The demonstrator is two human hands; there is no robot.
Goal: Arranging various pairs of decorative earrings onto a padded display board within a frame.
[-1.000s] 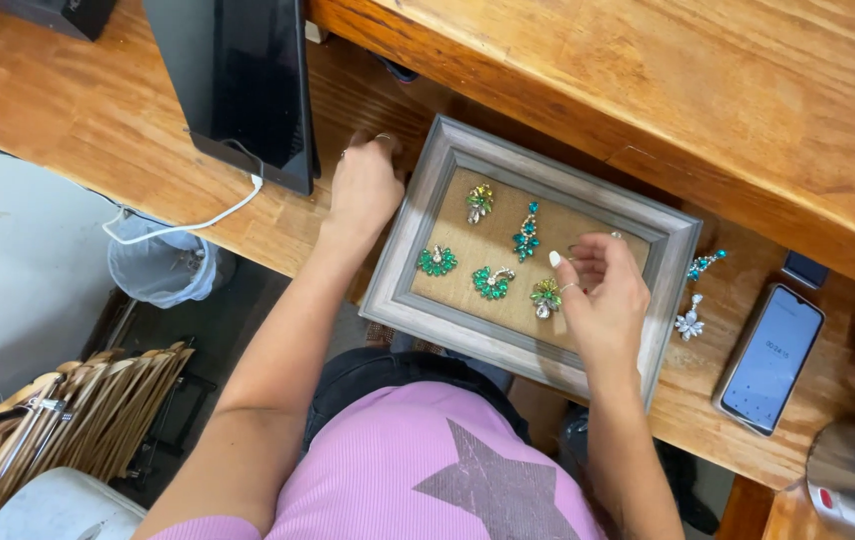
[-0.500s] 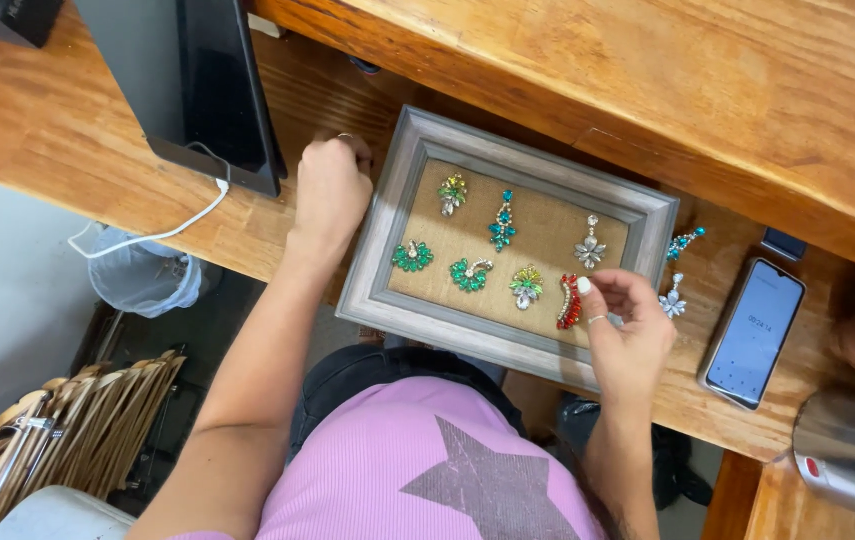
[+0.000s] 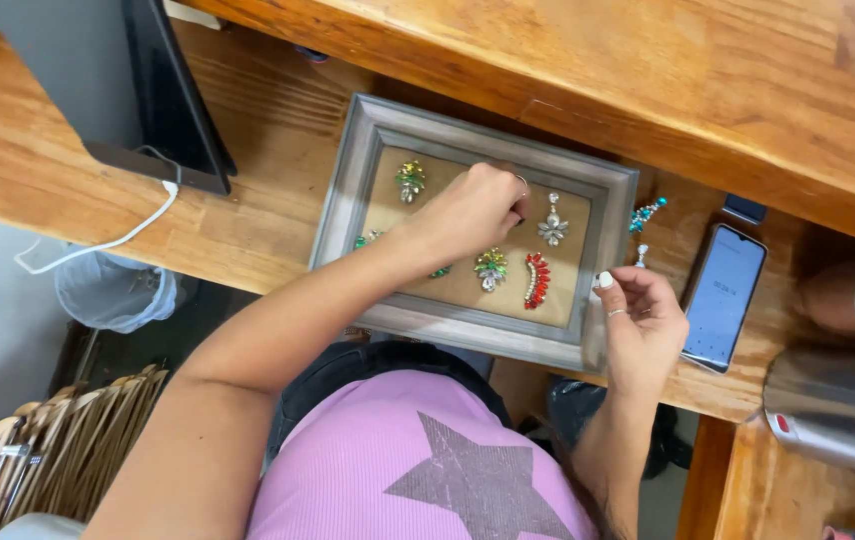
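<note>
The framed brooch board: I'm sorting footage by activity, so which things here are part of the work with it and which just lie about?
In use:
grey picture frame
left hand over its tan backing
right hand at the frame's right edge
red brooch
silver drop brooch
green-yellow brooch
teal brooch beside the frame

Lying about:
smartphone
dark monitor
white cable
steel flask

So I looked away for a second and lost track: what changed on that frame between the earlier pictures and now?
The left hand left the frame's far left corner and reached across the board, fingers near the silver brooch. The right hand drew back off the board to the frame's right edge. A red brooch now lies on the board, new since a second ago. The phone and the frame stayed put.
</note>
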